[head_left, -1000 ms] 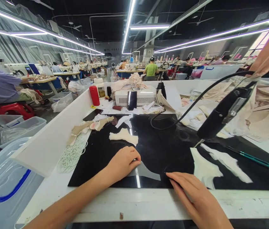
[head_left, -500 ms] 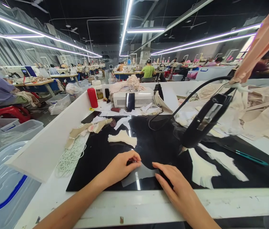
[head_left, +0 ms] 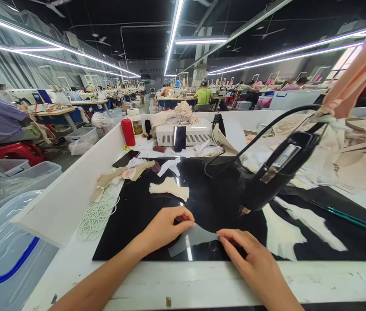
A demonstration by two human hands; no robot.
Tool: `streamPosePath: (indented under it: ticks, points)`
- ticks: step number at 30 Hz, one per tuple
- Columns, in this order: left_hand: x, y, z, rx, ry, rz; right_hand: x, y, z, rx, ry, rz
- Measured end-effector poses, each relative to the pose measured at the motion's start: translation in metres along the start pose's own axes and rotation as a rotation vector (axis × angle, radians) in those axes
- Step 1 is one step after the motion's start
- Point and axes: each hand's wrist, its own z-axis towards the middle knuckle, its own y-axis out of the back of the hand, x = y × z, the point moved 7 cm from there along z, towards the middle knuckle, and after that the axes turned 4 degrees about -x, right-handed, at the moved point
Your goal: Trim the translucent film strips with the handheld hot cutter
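Observation:
A sheer, whitish cut piece of fabric (head_left: 198, 238) lies low over the glossy black board (head_left: 137, 216), directly in front of me. My left hand (head_left: 173, 226) pinches its upper left edge between thumb and fingertips. At its right-hand tip, my right hand (head_left: 250, 252) has thumb and forefinger closed on the narrow corner. Beyond my left hand sits a stack of cream cut pieces (head_left: 170, 188). Above and to the right of my right hand hangs a black handheld tool (head_left: 275, 172) with a short metallic tip, tied to a pink cloth strip (head_left: 354, 73).
More cream pieces (head_left: 281, 231) and teal-handled tweezers (head_left: 351, 217) lie at the right. Pale green cord (head_left: 97, 218) is coiled at the left. A white box machine (head_left: 186, 133), a red thread cone (head_left: 128, 132) and a phone (head_left: 126, 159) stand or lie behind. A co-worker (head_left: 3, 114) sits far left.
My right thumb and forefinger, apart at the fabric's edge before, have come together on its corner. The hanging black tool has swung slightly left and down. The view has shifted a little.

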Motion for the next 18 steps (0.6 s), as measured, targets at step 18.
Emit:
streamPosePath:
  ticks: [18]
  points:
    - [0.004, 0.001, 0.002, -0.099, -0.057, 0.152, 0.014, -0.007, -0.003, 0.010, 0.080, -0.019]
